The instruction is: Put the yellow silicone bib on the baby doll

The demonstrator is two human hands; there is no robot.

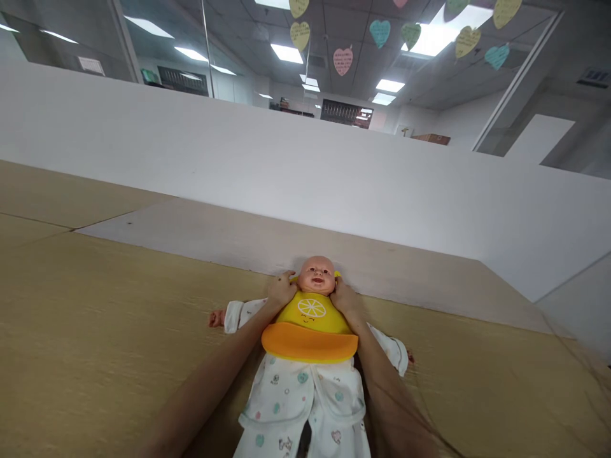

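1. On a wood-grain table [95, 331], a baby doll [316, 275] lies face up, its head pointing away from the wearer of the camera and its feet toward them. It lies near the table's far edge.
2. The doll wears a white patterned onesie [291, 407] and a yellow bib [310, 318] with a lemon-slice print and an orange pocket [309, 341] across the belly.
3. The left hand [281, 289] is closed on the bib's upper corner at the doll's neck, on the image's left side. Grip appears firm.
4. The right hand [344, 298] is closed on the opposite upper corner, against the doll's cheek and neck.
5. The hands are just apart, with the doll's chin between them. The fingers hide the bib's fastening, so its condition cannot be confirmed.
6. Both forearms extend over the doll's sides. A white wall [238, 152] stands beyond the table, and paper hearts [342, 61] hang from the ceiling behind it.
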